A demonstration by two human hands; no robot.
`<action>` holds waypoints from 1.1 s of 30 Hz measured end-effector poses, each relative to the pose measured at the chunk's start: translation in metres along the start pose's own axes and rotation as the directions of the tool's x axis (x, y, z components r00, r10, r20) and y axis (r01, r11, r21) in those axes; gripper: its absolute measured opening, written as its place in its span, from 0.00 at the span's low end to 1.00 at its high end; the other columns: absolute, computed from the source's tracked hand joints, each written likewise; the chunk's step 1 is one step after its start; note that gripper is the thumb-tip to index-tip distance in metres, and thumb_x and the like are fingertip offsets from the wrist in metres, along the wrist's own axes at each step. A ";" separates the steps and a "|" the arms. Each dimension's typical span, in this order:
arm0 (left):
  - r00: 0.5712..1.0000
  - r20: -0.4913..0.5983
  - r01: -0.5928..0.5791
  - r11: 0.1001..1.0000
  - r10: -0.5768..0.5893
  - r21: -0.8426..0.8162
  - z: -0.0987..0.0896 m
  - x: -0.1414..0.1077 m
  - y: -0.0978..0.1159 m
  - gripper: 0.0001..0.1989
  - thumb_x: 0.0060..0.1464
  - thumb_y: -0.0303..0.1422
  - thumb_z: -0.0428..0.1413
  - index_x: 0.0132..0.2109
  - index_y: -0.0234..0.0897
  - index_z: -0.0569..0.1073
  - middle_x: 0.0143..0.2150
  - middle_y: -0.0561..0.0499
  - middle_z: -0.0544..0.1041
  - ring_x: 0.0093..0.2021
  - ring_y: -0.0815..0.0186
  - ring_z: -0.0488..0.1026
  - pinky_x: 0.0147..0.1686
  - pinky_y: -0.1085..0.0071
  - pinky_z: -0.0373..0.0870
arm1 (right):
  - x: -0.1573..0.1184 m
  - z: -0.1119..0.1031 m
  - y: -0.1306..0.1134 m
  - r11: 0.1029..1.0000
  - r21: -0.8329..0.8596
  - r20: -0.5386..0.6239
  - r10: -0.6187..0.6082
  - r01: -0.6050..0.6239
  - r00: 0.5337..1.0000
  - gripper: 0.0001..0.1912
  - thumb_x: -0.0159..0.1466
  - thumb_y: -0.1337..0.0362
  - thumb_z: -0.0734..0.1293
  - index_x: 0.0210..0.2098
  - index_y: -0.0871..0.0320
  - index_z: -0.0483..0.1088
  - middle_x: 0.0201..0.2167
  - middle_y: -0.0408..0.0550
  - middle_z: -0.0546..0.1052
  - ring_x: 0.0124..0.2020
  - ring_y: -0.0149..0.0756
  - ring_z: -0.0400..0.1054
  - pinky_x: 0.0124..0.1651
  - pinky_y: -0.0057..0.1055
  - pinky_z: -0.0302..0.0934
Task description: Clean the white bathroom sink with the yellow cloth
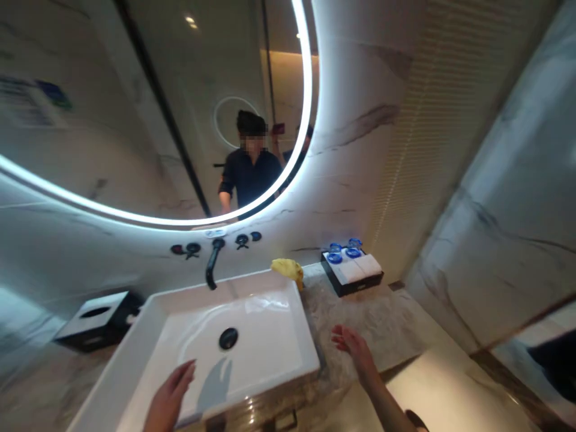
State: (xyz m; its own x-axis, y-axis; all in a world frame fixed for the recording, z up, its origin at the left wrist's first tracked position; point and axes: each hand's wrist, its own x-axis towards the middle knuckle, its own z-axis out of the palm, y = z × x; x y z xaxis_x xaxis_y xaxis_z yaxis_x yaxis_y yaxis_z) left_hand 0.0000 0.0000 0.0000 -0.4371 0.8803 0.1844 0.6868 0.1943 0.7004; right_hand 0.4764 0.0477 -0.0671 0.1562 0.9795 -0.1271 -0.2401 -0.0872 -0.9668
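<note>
My left hand [171,393] hangs over the near left part of the white rectangular sink [310,336], holding nothing, fingers stretched out together. Its shadow falls on the basin floor. To the right of the sink, my right hand [351,343] is above the stone counter [382,324]; its fingers are loosely bent and apart, with nothing in them. A yellow cloth [288,270] is draped over the sink's back right corner. The black wall faucet [213,264] reaches over the basin, and a black drain [228,338] sits in its floor.
A black tray [360,287] at the back right bears folded white towels and blue-lidded glasses. A tissue box [92,321] stands left of the sink. Black tap handles [193,249] and a lit round mirror [180,219] are on the wall. The mirror reflects two people.
</note>
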 end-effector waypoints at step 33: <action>0.985 0.174 0.022 0.995 -0.005 -0.094 -0.085 0.105 -0.141 0.27 0.50 0.54 0.48 0.41 0.38 0.78 0.48 0.41 0.81 0.54 0.49 0.76 0.62 0.49 0.68 | -0.033 0.153 0.069 0.780 -0.625 -0.060 -0.079 0.024 0.995 0.28 0.58 0.38 0.63 0.37 0.54 0.81 0.43 0.53 0.83 0.50 0.57 0.75 0.56 0.48 0.69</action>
State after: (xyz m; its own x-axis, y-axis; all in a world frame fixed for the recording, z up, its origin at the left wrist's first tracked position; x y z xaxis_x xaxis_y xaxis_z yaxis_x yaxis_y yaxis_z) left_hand -0.1923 0.0283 -0.0209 -0.3329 0.9412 0.0581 0.6192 0.1717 0.7662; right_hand 0.3084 0.0375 -0.0958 0.2324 0.9706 -0.0632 0.4155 -0.1579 -0.8958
